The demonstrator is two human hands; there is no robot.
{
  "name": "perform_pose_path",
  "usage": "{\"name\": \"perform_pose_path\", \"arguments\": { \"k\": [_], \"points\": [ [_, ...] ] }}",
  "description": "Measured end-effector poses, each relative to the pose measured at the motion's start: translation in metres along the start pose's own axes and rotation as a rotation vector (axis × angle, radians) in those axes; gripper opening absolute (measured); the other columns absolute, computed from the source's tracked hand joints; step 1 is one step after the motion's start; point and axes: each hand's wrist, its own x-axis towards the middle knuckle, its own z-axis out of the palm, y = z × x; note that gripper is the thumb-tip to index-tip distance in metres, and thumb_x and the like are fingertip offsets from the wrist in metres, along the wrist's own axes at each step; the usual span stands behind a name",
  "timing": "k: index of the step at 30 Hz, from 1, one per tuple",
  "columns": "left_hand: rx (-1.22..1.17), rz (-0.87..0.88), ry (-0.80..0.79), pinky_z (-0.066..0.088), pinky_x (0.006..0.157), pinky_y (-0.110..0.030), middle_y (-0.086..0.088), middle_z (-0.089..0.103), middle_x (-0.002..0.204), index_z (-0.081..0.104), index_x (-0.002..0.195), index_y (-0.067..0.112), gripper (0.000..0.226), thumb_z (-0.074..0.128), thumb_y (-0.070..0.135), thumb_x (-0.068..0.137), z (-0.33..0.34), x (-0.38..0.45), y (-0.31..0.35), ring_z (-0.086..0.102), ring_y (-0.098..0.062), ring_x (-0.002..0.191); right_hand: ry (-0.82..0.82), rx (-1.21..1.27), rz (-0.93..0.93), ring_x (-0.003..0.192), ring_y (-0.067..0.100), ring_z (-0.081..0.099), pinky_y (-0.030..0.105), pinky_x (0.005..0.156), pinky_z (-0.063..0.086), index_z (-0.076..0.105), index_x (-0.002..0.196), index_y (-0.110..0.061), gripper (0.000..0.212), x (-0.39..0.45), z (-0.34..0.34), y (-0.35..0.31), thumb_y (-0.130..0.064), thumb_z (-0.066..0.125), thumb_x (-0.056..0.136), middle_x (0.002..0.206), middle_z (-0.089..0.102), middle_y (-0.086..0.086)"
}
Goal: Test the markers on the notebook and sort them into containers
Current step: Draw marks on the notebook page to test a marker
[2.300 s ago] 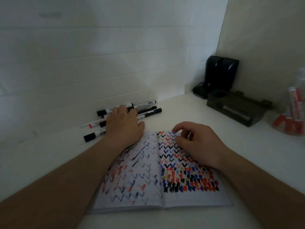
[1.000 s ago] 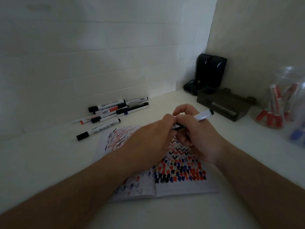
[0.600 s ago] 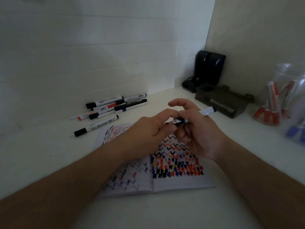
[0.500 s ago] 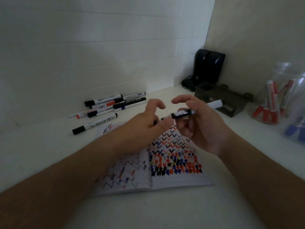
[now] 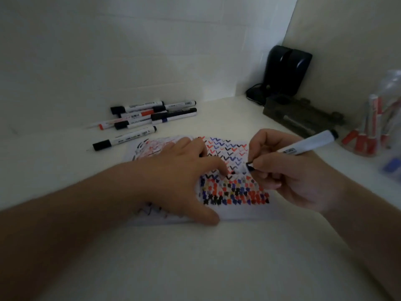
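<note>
An open notebook (image 5: 230, 148) covered in red, blue and black zigzags and blots lies on the white desk. My left hand (image 5: 180, 177) rests flat on it with fingers spread, covering the left page and the fold. I cannot see the marker's cap. My right hand (image 5: 290, 177) grips a white-barrelled marker (image 5: 310, 142) like a pen, dark tip down at the right page just beside my left forefinger. Several capped markers (image 5: 152, 115) lie in a loose pile by the back wall, with one black-capped marker (image 5: 124, 138) in front of them.
A dark tray (image 5: 303, 118) holding one marker sits at the back right before a black speaker pair (image 5: 286, 70). A clear jar (image 5: 375, 127) with red markers stands at the right edge, and a blurred container with blue markers (image 5: 392, 166) is nearer.
My left hand took a marker from the pile and passed it to my right. The cap came off between both hands. Now my left hand is down on the notebook and the tip has dropped to the page.
</note>
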Motion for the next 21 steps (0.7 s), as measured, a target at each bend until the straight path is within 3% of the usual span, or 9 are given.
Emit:
{"name": "perform_pose_path", "arguments": {
  "k": [3,7,12,16,18,21],
  "points": [
    [-0.008,-0.001,0.11,0.038,0.097,-0.04,0.01,0.03,0.115,0.03,0.134,0.062,0.084,0.061,0.093,0.062,0.003,0.006,-0.006,0.03,-0.015,0.109,0.016,-0.055,-0.017,0.047,0.019,0.036,0.024,0.043,0.029,0.058,0.079,-0.006,0.018,0.003,0.01,0.007,-0.007,0.073,0.07,0.059,0.046,0.015],
    [-0.112,0.036,0.225,0.037,0.092,-0.034,0.015,0.035,0.114,0.04,0.127,0.055,0.08,0.068,0.087,0.059,0.013,-0.003,-0.01,0.036,-0.012,0.11,0.088,-0.333,-0.042,0.049,0.014,0.045,0.023,0.045,0.037,0.061,0.071,-0.017,0.017,0.001,0.029,0.015,-0.012,0.076,0.074,0.06,0.055,0.006],
    [-0.252,0.08,0.177,0.044,0.096,-0.031,0.022,0.041,0.114,0.059,0.115,0.056,0.068,0.067,0.089,0.055,0.013,-0.015,-0.023,0.042,-0.003,0.112,0.115,-0.428,-0.064,0.054,0.016,0.051,0.026,0.048,0.041,0.063,0.071,-0.015,0.015,-0.006,0.037,0.015,-0.019,0.078,0.073,0.063,0.062,0.006],
    [-0.208,0.088,0.144,0.041,0.092,-0.027,0.023,0.039,0.109,0.063,0.111,0.061,0.064,0.065,0.092,0.055,0.011,-0.012,-0.024,0.042,-0.002,0.108,0.199,-0.534,-0.134,0.055,0.033,0.057,0.042,0.046,0.043,0.064,0.069,-0.014,0.022,-0.005,0.042,0.01,-0.034,0.072,0.066,0.067,0.066,0.013],
    [-0.202,0.09,0.136,0.038,0.088,-0.023,0.024,0.038,0.107,0.064,0.109,0.062,0.061,0.067,0.091,0.056,0.01,-0.01,-0.024,0.041,-0.003,0.106,0.215,-0.564,-0.126,0.056,0.036,0.058,0.041,0.045,0.043,0.063,0.067,-0.012,0.021,-0.002,0.046,0.012,-0.029,0.075,0.069,0.064,0.065,0.013],
    [-0.211,0.103,0.16,0.04,0.089,-0.025,0.021,0.04,0.106,0.066,0.111,0.061,0.062,0.067,0.09,0.057,0.012,-0.01,-0.024,0.042,-0.005,0.105,0.245,-0.597,-0.067,0.046,0.018,0.054,0.028,0.043,0.042,0.061,0.064,-0.009,0.023,0.002,0.046,0.021,-0.011,0.08,0.076,0.055,0.063,0.01]
  ]
}}
